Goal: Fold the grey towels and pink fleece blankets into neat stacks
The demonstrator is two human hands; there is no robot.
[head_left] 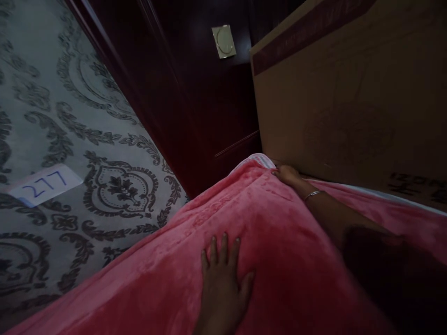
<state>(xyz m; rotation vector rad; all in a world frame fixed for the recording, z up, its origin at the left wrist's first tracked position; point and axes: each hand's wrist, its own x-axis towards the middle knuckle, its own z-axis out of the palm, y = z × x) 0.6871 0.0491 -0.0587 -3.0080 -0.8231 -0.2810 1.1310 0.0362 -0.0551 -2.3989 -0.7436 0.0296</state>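
Note:
A pink plush bed cover [150,279] spreads over a mattress-like surface and ends in a far corner, where a white printed edge [262,159] shows. My left hand [222,286] lies flat on the cover near the bottom middle, fingers spread and holding nothing. At the far corner, beside the box, my right hand [288,175] has its fingers bent on the cover's edge. Some of those fingertips are hidden. A silver bracelet [312,194] circles my right wrist.
A large cardboard box [335,102] stands against the right side of the bed. Beyond the corner is a dark red wooden panel [195,93] with a square switch plate [224,42]. Patterned wallpaper [118,186] covers the left, bearing a paper label [45,184] marked 277.

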